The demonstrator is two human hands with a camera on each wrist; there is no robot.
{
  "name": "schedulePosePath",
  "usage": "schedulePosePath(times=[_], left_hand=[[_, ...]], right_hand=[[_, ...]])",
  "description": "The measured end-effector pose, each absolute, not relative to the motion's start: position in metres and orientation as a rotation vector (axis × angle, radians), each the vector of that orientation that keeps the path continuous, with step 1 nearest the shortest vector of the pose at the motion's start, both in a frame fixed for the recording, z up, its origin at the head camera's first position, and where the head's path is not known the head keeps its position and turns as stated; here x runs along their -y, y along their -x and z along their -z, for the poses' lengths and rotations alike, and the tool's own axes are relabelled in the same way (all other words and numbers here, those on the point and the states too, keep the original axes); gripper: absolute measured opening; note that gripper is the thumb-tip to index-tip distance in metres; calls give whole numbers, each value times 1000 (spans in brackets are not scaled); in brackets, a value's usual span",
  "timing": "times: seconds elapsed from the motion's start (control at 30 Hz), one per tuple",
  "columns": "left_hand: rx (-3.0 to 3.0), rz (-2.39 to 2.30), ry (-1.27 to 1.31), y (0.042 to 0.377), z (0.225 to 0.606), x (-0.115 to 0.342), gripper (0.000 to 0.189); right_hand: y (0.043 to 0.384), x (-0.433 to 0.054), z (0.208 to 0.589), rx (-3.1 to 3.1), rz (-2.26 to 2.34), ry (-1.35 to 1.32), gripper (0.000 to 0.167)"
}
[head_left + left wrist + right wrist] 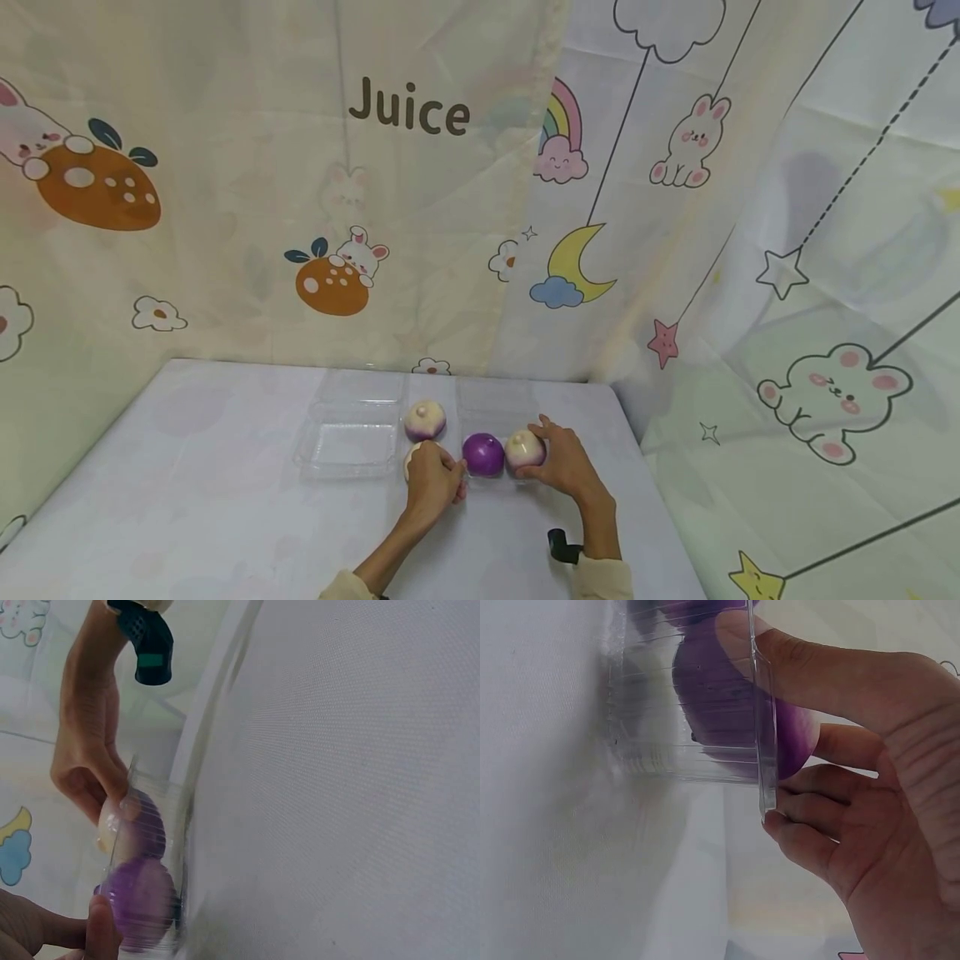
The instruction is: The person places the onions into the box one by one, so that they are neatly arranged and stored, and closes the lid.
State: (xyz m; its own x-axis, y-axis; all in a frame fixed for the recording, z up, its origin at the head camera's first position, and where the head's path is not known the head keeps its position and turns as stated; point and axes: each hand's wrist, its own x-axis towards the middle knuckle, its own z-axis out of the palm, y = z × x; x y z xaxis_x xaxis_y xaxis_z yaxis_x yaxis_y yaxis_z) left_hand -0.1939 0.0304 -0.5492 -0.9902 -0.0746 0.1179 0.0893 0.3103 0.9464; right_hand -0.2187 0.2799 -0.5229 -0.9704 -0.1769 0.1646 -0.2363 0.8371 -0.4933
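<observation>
My right hand (562,457) holds a white-and-purple onion (523,448) in the right end of a clear plastic box (652,757). Its thumb reaches inside the wall, as the right wrist view shows. A deep purple onion (483,455) sits beside it in the same box. At the box's left edge, my left hand (433,482) has curled fingers, its thumb (101,930) pinching the rim by the purple onion. Behind that hand another pale onion (409,460) is mostly hidden. One more white-and-purple onion (425,419) stands farther back, between two boxes.
A second clear box (348,450) with its lid raised stands to the left on the white table (225,517). The right box's lid (495,393) lies open toward the back. Printed curtains (450,208) hang behind the table's far edge.
</observation>
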Motion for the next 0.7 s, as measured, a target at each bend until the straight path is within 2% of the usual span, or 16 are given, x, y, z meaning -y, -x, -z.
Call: schedulePosePath(times=[0.7], left_hand=[[2448, 1719, -2, 194, 549, -31, 28]], right_hand=[[219, -281, 519, 2931, -776, -338, 90]])
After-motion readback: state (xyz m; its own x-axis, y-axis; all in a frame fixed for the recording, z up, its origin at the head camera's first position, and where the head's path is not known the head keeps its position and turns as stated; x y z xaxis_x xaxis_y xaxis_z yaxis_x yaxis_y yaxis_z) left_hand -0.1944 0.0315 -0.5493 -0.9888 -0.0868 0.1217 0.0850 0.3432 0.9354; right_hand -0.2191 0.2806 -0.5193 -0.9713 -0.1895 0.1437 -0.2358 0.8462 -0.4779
